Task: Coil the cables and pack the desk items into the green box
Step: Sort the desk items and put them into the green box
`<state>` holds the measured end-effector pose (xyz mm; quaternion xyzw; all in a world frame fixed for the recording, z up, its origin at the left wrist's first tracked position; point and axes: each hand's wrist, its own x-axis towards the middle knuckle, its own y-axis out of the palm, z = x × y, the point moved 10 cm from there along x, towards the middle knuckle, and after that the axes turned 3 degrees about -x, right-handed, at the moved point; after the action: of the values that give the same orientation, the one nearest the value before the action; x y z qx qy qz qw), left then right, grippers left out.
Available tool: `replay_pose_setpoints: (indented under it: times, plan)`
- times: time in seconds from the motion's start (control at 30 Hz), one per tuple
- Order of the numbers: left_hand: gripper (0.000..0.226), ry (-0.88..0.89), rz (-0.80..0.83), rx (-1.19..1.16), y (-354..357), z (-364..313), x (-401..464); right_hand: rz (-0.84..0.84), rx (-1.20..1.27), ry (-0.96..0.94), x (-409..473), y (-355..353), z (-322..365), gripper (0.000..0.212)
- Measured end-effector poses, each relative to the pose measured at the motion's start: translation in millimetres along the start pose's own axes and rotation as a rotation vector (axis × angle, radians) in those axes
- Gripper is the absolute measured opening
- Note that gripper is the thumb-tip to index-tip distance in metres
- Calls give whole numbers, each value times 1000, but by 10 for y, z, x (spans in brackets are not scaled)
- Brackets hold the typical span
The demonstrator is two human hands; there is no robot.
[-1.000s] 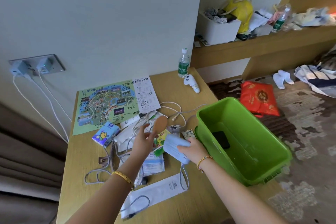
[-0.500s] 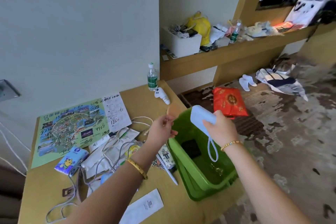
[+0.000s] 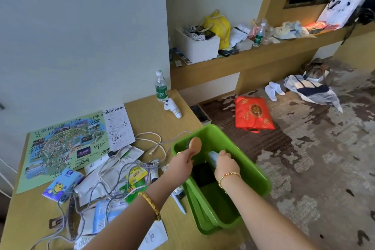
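Note:
The green box [image 3: 253, 166] hangs over the desk's right edge, with a black flat item [image 3: 204, 172] lying inside. My right hand [image 3: 226, 163] reaches down into the box, closed on a light blue power bank [image 3: 213, 157] that is mostly hidden behind the fingers. My left hand [image 3: 182, 161] hovers at the box's left rim, gripping a small wooden hairbrush [image 3: 195, 144] whose round head points up. Tangled white and grey cables [image 3: 113, 176] sprawl across papers on the desk.
On the wooden desk [image 3: 146, 119] lie a colourful map [image 3: 65, 148], a tissue pack [image 3: 60, 185], sachets, a tube, a white pen [image 3: 179, 202], a white controller [image 3: 172, 107] and a water bottle [image 3: 161, 86]. A red bag [image 3: 253, 113] lies on the carpet.
My right hand has lowered the power bank from above the box down into it. My left hand carried the hairbrush right, to the box's rim. The camera swung rightward.

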<state>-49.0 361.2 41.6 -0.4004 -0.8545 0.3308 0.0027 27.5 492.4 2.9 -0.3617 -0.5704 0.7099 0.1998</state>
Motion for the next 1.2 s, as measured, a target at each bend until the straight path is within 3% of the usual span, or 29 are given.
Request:
replay_pose_setpoints:
  times: [0.27,0.4,0.53,0.7,0.8,0.93,1.07,1.13,1.2]
  plan:
    - [41,6,-30,-16,-13,-11,-18,161,568,170,191,432,-76,32]
    - [44,3,-7,87,30,-43,29,300,560,266,250,578,-151,38]
    - [47,-128,160,80,263,-12,111,387,523,268,272,599,-202,38]
    - [49,-282,216,-39,439,-13,161,298,640,171,319,417,-193,19]
    - [55,-264,316,141,586,-81,172,215,786,120,350,324,-157,37]
    - [50,-226,418,526,740,-134,169,314,1096,208,331,392,-109,24]
    - [43,-121,292,624,651,-205,270,388,1183,248,239,478,-118,23]
    - [43,-17,119,470,433,-266,280,397,1114,189,216,446,-99,26]
    - [43,108,-82,313,94,-313,227,288,974,81,243,289,-45,21]
